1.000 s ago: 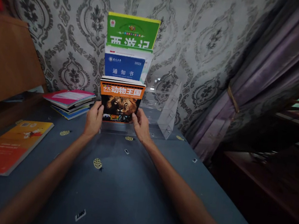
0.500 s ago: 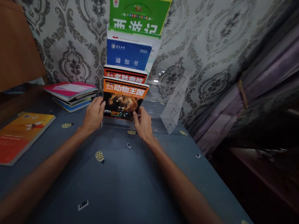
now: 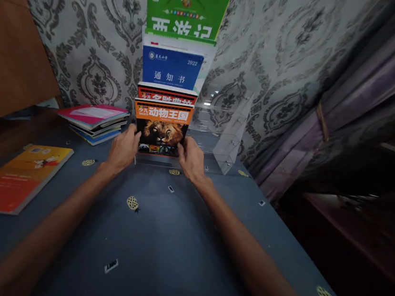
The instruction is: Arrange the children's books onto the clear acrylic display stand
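Note:
A book with a lion cover and an orange title band (image 3: pixel 162 131) stands upright at the front tier of a clear acrylic rack (image 3: pixel 233 138). My left hand (image 3: pixel 124 147) grips its left edge, thumb on the cover side. At the right edge, my right hand (image 3: pixel 191 159) holds it between thumb and fingers; some fingertips are hidden behind. Close behind rises a red-topped book (image 3: pixel 166 94), mostly covered. Further back, each on a higher tier, are a blue booklet (image 3: pixel 171 67), a whitish book (image 3: pixel 181 44) and a tall green book (image 3: pixel 188 7).
Left of the rack lies a pile of books (image 3: pixel 95 118) with a pink one on top. An orange-red book (image 3: pixel 17 178) lies flat nearer on the blue tablecloth (image 3: pixel 155 258). A brown wooden panel (image 3: pixel 14 58) stands far left; a purple curtain (image 3: pixel 315 124) hangs right.
The lion book has straightened and shifted slightly left, with both hands still on its edges. The view has tilted a little, so the rack and books sit slightly differently in frame.

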{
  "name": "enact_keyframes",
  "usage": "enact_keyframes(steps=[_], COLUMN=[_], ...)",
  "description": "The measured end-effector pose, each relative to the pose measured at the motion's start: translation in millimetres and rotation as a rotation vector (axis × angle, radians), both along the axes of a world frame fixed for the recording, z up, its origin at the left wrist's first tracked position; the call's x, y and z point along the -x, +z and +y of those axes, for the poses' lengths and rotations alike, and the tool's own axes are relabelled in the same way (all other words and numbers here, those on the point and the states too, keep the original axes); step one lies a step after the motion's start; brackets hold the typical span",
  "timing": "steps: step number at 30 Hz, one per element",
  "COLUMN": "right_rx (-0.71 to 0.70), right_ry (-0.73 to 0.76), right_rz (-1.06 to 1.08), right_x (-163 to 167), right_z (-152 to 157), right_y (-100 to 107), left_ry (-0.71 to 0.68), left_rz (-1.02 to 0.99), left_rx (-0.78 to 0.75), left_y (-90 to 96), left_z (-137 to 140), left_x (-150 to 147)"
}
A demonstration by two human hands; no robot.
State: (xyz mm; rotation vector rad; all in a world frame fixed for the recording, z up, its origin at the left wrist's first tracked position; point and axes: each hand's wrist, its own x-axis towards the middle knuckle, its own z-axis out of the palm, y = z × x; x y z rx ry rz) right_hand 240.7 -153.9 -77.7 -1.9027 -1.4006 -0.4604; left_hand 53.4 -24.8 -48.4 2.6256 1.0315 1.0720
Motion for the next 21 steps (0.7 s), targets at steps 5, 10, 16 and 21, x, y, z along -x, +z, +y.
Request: enact_keyframes(steps=[5, 10, 16, 21], right_rx=[0.116, 0.335, 0.436, 0.422], right_ry=[-0.022, -0.139, -0.265, -0.200], right_rz=[-0.002, 0.011, 0.081, 0.140], right_x=[5.2, 16.2, 23.5, 19.9], right_z=[-1.5, -5.8, -11.5, -9.5], right_y=[1.3, 10.5, 22.6, 23.5], left_ry=[-0.017, -0.022, 0.015, 0.073], left_rz=[-0.032, -0.031, 0.023, 0.083], left_rx=[-0.006, -0.023, -0.009, -0.031], left_y=[-1.4, -1.4, 0.0, 0.6], left_z=[5.1, 6.8, 3.4, 0.1], left_x=[2.4, 4.7, 5.3, 4.9])
